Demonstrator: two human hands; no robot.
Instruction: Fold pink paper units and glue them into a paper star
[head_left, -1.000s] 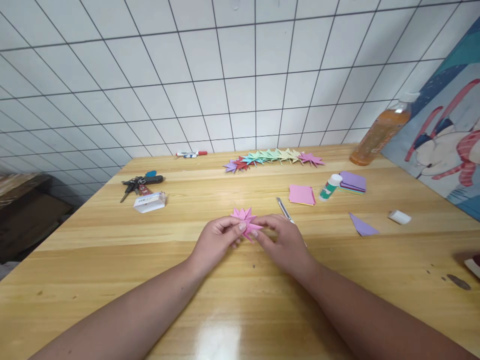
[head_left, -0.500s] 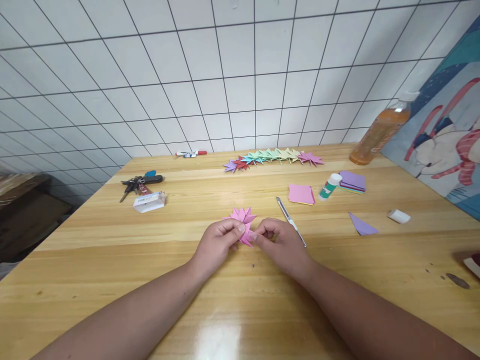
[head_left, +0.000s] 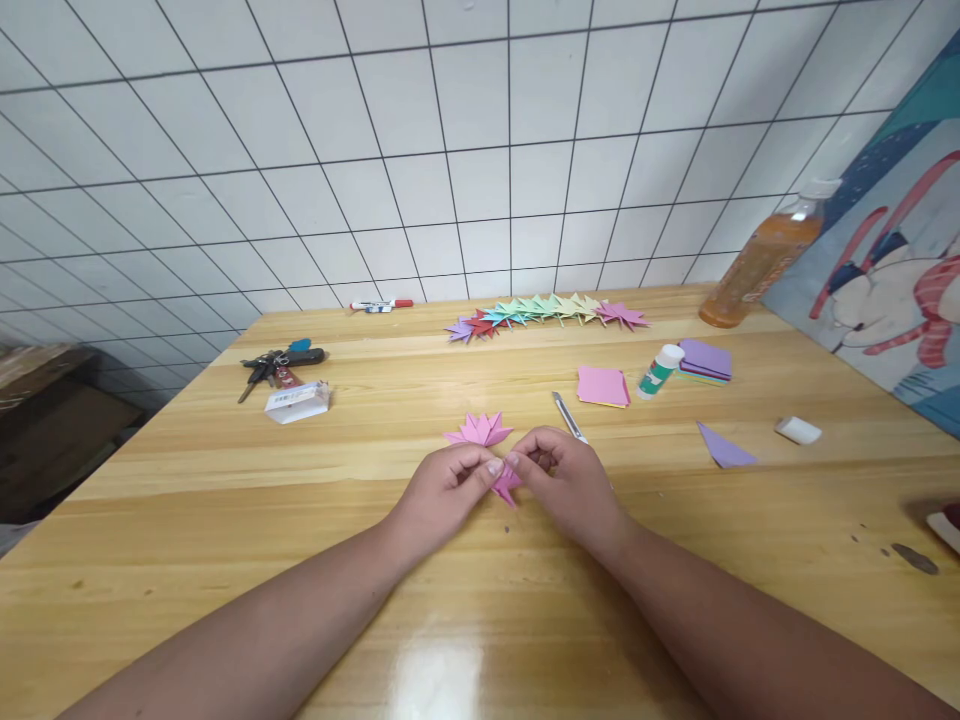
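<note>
Between my two hands is a pink folded-paper piece [head_left: 507,484] with pointed tips. My left hand [head_left: 448,487] pinches it from the left, thumb on top. From the right, my right hand [head_left: 564,478] grips its edge between thumb and finger, the two thumbs nearly touching. Just beyond my fingers lies a pink paper star [head_left: 480,429] with several points; whether it joins the held piece is hidden by my hands. A utility knife [head_left: 569,417] lies beside my right hand, its near end covered by that hand.
Folded paper stars [head_left: 547,311] in several colours line the back. Rightward are pink paper squares [head_left: 602,386], a glue stick [head_left: 660,372], purple squares [head_left: 705,361], a purple triangle [head_left: 724,446], an eraser [head_left: 798,431] and a bottle [head_left: 765,262]. Keys [head_left: 277,364] and a small box [head_left: 298,402] lie left.
My hands have come closer together over the pink paper, and its near points have shifted slightly toward me and right. My right hand now covers more of the knife.
</note>
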